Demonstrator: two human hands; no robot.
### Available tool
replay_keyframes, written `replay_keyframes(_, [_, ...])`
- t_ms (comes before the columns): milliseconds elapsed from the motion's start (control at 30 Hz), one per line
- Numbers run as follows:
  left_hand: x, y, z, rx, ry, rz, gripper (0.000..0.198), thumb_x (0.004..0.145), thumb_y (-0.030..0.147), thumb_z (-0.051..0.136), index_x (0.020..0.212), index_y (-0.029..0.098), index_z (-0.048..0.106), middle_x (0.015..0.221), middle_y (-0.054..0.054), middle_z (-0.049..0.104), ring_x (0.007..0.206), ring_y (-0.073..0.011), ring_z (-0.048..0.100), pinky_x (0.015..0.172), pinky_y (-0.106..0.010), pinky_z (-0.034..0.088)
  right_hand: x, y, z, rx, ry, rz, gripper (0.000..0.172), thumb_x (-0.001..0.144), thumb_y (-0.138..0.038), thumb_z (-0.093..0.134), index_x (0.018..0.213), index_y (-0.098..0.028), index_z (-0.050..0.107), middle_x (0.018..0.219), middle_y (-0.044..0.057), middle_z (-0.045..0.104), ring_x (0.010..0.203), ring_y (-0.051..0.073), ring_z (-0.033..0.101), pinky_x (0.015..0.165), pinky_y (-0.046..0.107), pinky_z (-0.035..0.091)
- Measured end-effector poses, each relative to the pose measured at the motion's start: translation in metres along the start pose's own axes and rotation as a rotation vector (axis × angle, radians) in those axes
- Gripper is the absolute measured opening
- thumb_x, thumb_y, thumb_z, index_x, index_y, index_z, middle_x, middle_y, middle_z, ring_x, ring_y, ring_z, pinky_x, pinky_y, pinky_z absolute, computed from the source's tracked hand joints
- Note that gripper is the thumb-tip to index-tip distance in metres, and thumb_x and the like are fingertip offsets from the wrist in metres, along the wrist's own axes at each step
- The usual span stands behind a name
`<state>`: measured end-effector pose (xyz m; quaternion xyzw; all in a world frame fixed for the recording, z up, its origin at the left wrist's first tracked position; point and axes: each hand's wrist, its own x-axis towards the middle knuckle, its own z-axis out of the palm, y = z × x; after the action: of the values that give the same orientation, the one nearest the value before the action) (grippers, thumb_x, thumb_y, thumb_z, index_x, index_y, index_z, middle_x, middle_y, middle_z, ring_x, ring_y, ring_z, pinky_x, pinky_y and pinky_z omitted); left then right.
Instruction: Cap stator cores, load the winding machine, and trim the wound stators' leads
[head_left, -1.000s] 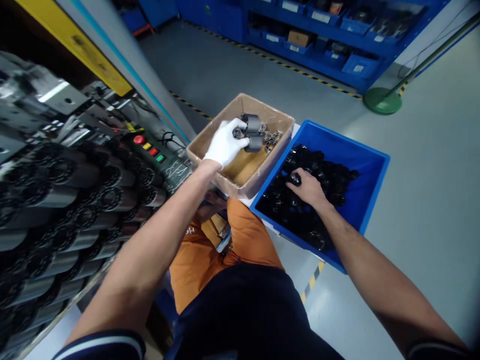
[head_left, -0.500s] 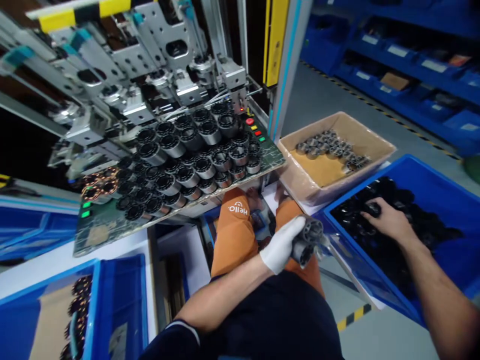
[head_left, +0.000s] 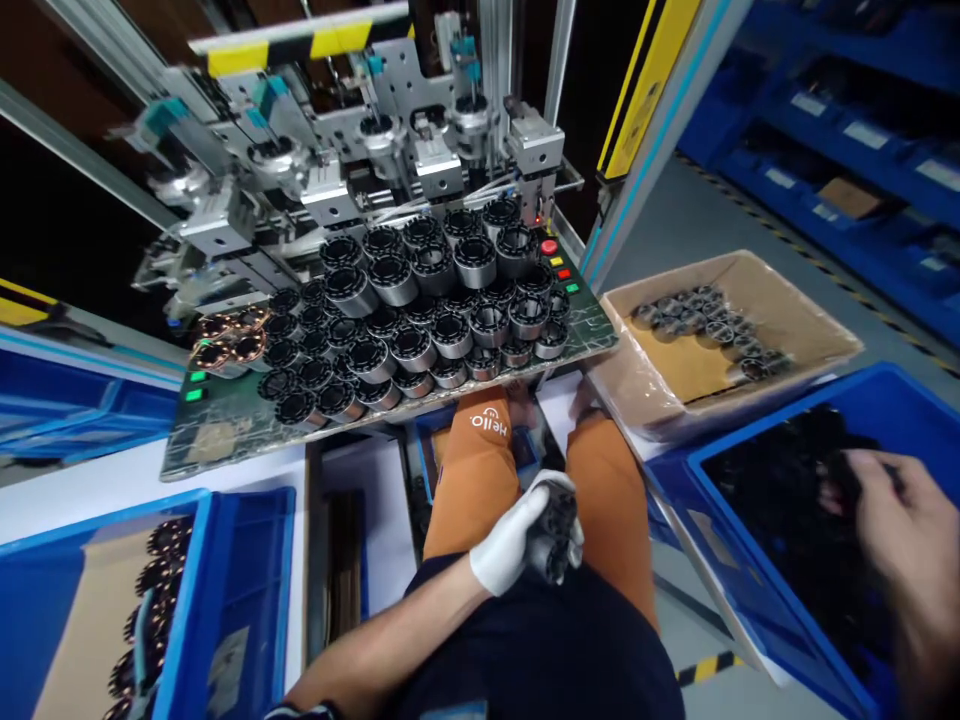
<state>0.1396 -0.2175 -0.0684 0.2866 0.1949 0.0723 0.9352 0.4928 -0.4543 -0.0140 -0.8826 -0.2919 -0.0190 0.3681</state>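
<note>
My left hand (head_left: 510,540), in a white glove, is closed around a few grey motor stator cores (head_left: 550,545) over my lap. My right hand (head_left: 904,525) is bare and smeared by motion over the blue bin (head_left: 889,385) at the right. Its fingers are pinched on a black plastic part (head_left: 844,482), whose outline is blurred. More black plastic parts (head_left: 780,500) lie heaped in that bin. In front of me, several rows of stator cores with black end caps (head_left: 452,335) stand stacked on the green machine table (head_left: 390,432).
Several copper-wound stators (head_left: 229,345) sit at the table's left end. Behind the stacks is a machine with metal clamps (head_left: 439,170). A cardboard box (head_left: 810,340) holding bare cores stands right of the table. A blue bin (head_left: 196,560) with wound stators is at lower left.
My right hand has come up from the heap of black parts, holding one. My left hand has drawn the cores inward over my lap. The whole view has shifted.
</note>
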Motion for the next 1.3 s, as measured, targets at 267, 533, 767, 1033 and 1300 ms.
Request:
replay_keyframes(267, [0.01,0.037,0.035,0.057,0.039,0.102,0.067,0.109,0.08,0.058,0.145,0.024,0.059,0.091,-0.005,0.079,0.07,-0.0223,0.077,0.062,-0.03,0.06,-0.074,-0.168,0.023,0.137,-0.437,-0.078,0.048,0.101,-0.057,0.087,0.136,-0.029,0.068,0.117,0.008,0.087,0.099,0.03,0.088,0.082,0.038,0.072])
replay_keyframes(533, [0.007,0.068,0.074,0.236,0.297,0.219,0.062,0.114,0.076,0.051,0.141,0.027,0.079,0.148,-0.007,0.078,0.149,-0.0303,0.067,0.135,-0.045,0.048,-0.056,-0.215,0.044,0.526,-0.428,-0.413,0.055,0.1,-0.031,0.091,0.152,-0.029,0.072,0.141,0.008,0.08,0.129,0.027,0.079,0.112,0.041,0.07])
replay_keyframes(767, [0.006,0.066,0.074,0.071,0.284,0.127,0.064,0.113,0.078,0.049,0.134,0.028,0.083,0.127,-0.008,0.084,0.128,-0.0328,0.078,0.12,-0.047,0.062,-0.064,-0.217,0.078,0.705,-0.216,-0.326,0.038,0.086,-0.024,0.102,0.115,-0.031,0.079,0.139,0.008,0.084,0.114,0.033,0.086,0.095,0.054,0.076])
replay_keyframes(1033, [0.006,0.074,0.07,0.223,0.322,0.237,0.055,0.115,0.071,0.055,0.133,0.028,0.085,0.142,-0.005,0.08,0.148,-0.0333,0.068,0.14,-0.048,0.045,-0.054,-0.218,0.08,0.55,-0.398,-0.354,0.046,0.092,-0.03,0.1,0.133,-0.029,0.079,0.145,0.007,0.083,0.126,0.031,0.085,0.109,0.047,0.073])
replay_keyframes(1300, [0.002,0.081,0.063,0.319,0.232,0.22,0.052,0.119,0.066,0.049,0.136,0.027,0.08,0.142,-0.007,0.077,0.145,-0.0307,0.069,0.131,-0.042,0.053,-0.05,-0.221,0.072,0.465,-0.421,-0.398,0.061,0.095,-0.027,0.098,0.153,-0.032,0.078,0.137,0.003,0.085,0.117,0.027,0.084,0.109,0.042,0.073])
